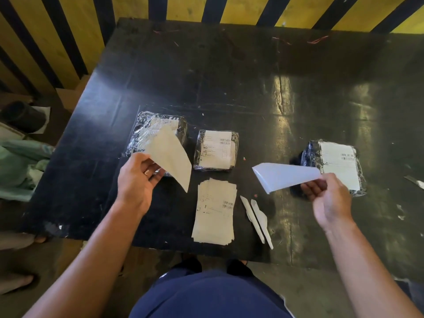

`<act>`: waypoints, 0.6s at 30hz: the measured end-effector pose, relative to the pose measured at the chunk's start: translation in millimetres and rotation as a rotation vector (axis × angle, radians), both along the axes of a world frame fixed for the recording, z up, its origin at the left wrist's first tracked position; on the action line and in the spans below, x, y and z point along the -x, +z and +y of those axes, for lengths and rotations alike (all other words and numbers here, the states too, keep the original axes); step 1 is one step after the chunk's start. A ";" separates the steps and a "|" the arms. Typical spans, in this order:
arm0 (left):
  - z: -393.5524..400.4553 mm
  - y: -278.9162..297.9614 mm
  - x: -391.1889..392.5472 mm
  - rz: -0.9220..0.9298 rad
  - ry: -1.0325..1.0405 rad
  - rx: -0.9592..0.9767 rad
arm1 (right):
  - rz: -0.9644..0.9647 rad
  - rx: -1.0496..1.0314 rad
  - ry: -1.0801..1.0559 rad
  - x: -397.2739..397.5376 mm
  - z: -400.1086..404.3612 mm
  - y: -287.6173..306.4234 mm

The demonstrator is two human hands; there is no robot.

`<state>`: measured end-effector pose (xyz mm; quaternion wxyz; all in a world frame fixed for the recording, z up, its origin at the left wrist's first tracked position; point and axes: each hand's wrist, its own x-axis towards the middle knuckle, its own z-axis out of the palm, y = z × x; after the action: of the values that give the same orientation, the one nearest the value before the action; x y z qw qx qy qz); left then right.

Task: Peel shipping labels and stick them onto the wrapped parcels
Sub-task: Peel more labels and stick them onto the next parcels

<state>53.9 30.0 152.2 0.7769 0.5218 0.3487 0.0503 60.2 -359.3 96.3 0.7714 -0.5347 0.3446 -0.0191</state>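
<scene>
Our left grip (140, 173) pinched a cream sheet (171, 157) at 9 o'clock; our right grip (325, 193) pinched a white sheet (284, 175) at 3 o'clock, above the label stack (215, 212) and three wrapped parcels (216, 149) on the table (206, 76).

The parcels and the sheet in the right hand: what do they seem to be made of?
Parcels: probably clear plastic film over dark contents; it glints and wrinkles. Sheet in the right hand: thin, smooth, bluish-white paper, bending easily; label or backing, unclear.

Glossy crinkled plastic wraps the parcels (215, 149); matt paper labels (215, 212); scuffed table (229, 76).
</scene>
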 end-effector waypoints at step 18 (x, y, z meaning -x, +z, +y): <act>-75.3 -35.3 28.5 0.208 -0.358 -0.013 | 0.204 1.276 1.033 49.5 30.3 -116.9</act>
<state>25.4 -45.3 116.9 0.7300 0.5828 0.3282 -0.1406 10.8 -329.0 -20.5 0.1964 -0.9599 0.0469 0.1944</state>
